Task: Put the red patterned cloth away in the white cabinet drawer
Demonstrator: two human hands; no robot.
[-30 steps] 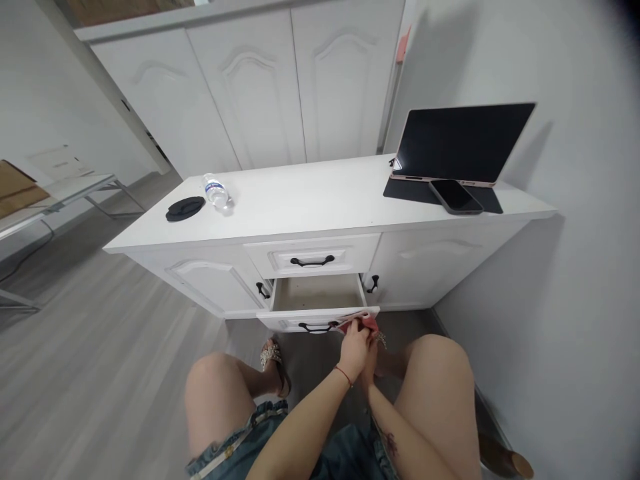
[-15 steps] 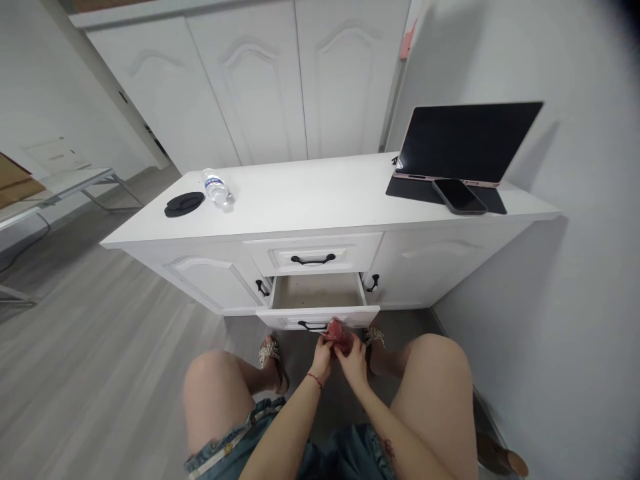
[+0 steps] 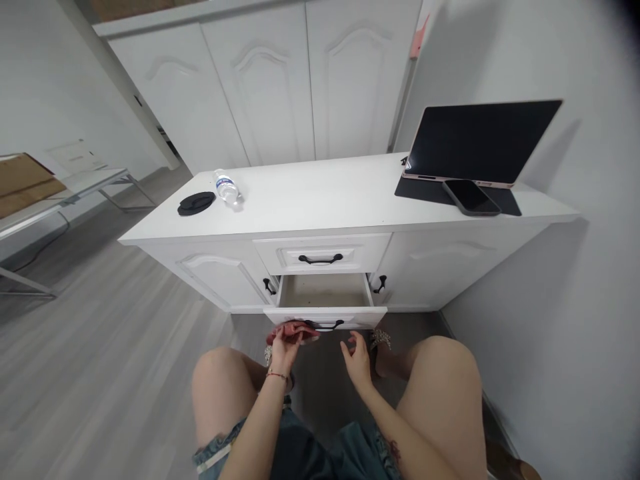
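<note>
Left hand [image 3: 283,351] holding red cloth [image 3: 291,331] in front of the open lower drawer [image 3: 325,293].
The left fingers pinch the bunched cloth, which hangs just left of the drawer's black handle [image 3: 324,325], above the floor. The right hand [image 3: 358,359] is apart from the cloth, with its fingers spread, slightly curled and holding nothing.

No words or numbers can be read here. The water bottle [image 3: 226,187] at 10 o'clock on the tabletop [image 3: 325,193] has a label, but it is too small to read. The tablet [image 3: 483,140] and the phone [image 3: 471,197] at 2 o'clock have dark screens.
</note>
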